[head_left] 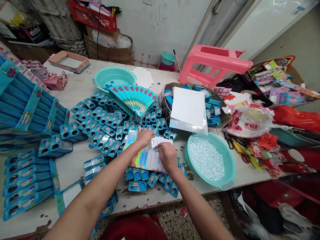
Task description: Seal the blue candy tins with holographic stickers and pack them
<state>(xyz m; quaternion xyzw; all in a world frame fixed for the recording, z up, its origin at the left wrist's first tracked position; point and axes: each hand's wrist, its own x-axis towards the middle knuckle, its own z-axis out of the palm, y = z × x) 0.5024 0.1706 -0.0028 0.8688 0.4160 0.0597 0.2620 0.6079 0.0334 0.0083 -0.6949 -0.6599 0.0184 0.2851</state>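
A shiny holographic sheet [142,155], marked with pale strips, lies over the small blue boxes in front of me. My left hand [145,137] grips its upper edge with curled fingers. My right hand [168,155] has its thumb and forefinger pinched together at a white strip [162,140] along the sheet's upper right; its fingertips are partly hidden. Around the sheet stand many small blue candy boxes [105,143] with round holes in their tops. Just beyond the hands, a fan of teal printed cards [135,98] rests on the boxes.
At right is a teal basin [232,170] of white pellets. Behind it, a white sheet [188,105] covers part of a carton of blue boxes. Another teal basin [115,75] stands at the back, near a pink stool [215,60]. Blue display boxes [27,100] are stacked left.
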